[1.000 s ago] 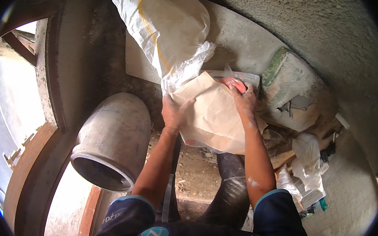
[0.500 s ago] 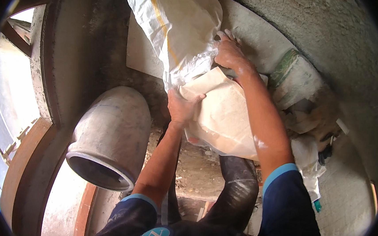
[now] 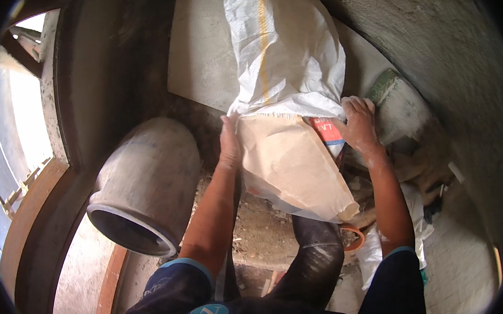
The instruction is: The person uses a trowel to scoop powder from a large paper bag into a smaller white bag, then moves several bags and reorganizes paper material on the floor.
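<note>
A white woven sack [image 3: 290, 42] with a yellow stripe stretches away from me at top centre. From its mouth toward me lies a tan paper bag [image 3: 290, 160], with a clear plastic layer along its near edge. A red, white and blue printed piece [image 3: 327, 131] shows at the paper's right side. My left hand [image 3: 230, 142] is closed at the left corner where sack and paper meet, thumb up and its other fingers mostly hidden. My right hand [image 3: 360, 123], dusted white, has its fingers curled over the sack's right edge.
A large grey rounded vessel [image 3: 149, 177] with a wide round mouth tilts at left. Beyond it stands a curved-looking wooden frame [image 3: 38, 227]. Pale boards [image 3: 196, 49] lie behind the sack. At right are a rough wall [image 3: 430, 31], debris, another white sack [image 3: 371, 254] and an orange ring-shaped rim [image 3: 355, 237].
My right hand has moved right and nearer, with the sack's mouth now spread wider. My left hand has shifted to the paper's left edge. The sack has swung right, and the printed piece now shows.
</note>
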